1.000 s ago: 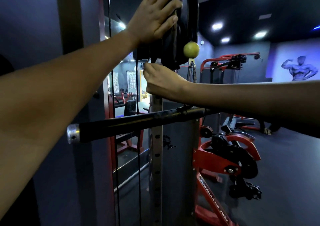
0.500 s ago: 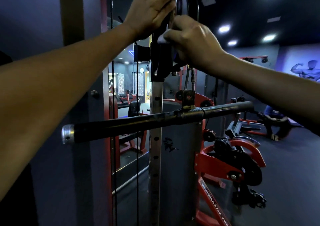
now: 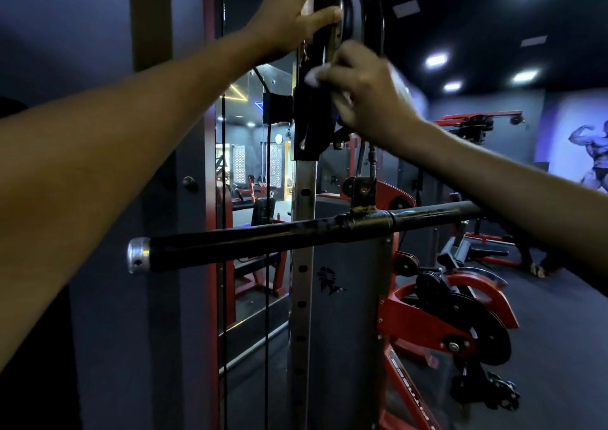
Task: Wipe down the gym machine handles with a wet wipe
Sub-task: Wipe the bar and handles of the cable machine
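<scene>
Two hands at the top of the cable machine, one wet wipe.

The left hand (image 3: 289, 14) curls round the black pulley housing (image 3: 324, 18) at the column's (image 3: 302, 265) upper end; the right hand (image 3: 365, 90), blurred, pinches one white wet wipe (image 3: 312, 75) against it. One black bar handle (image 3: 296, 235) hangs crosswise below, untouched.

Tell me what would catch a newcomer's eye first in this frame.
Two bare forearms reach up to the top centre: the left hand grips the black pulley housing, while just below it the right hand pinches a white wet wipe against that housing. Across the middle hangs a long black bar handle with a silver end cap at its left. A red plate-loaded machine stands at lower right.
</scene>
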Demonstrator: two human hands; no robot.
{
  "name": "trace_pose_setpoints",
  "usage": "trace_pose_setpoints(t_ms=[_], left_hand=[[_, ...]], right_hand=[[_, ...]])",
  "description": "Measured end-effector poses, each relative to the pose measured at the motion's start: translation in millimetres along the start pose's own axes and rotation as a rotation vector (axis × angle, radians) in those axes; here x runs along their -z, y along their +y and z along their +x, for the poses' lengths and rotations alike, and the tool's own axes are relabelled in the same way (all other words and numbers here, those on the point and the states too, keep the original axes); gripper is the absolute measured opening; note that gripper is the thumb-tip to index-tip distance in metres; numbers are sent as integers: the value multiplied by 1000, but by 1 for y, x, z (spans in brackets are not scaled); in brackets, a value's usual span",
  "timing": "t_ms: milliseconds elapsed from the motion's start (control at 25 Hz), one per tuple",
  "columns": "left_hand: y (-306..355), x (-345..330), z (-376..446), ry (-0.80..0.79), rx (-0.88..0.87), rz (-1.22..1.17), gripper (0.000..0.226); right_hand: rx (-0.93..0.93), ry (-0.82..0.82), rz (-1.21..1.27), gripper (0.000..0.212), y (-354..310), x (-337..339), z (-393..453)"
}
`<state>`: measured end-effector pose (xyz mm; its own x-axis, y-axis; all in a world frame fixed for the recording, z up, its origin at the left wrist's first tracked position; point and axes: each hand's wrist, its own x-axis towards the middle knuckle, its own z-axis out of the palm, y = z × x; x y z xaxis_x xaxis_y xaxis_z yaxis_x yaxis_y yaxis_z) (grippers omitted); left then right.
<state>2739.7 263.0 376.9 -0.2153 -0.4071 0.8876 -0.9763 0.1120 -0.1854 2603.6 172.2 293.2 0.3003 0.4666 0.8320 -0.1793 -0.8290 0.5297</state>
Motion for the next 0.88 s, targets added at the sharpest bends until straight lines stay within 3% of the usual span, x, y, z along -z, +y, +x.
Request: trace_pose_setpoints(t_ms=[120, 320, 520, 600, 760, 880], left_hand=[[5, 6, 7, 11, 136, -148, 43], [3, 11, 13, 39, 128, -275, 43], [8, -2, 6, 104, 152, -352, 39], [11, -11, 1, 122, 136, -290, 43], [11, -22, -4, 157, 76, -140, 46], [7, -19, -4, 111, 66, 16, 48]], right_hand=[[157, -111, -5, 22, -9, -1, -18], [-176, 76, 39, 30, 16, 9, 23], [-66, 21, 139, 28, -7, -7, -12], [-59, -9, 137, 26, -3, -3, -14], [-249, 153, 162, 18, 5, -3, 8], [-258, 149, 167, 20, -15, -17, -13]])
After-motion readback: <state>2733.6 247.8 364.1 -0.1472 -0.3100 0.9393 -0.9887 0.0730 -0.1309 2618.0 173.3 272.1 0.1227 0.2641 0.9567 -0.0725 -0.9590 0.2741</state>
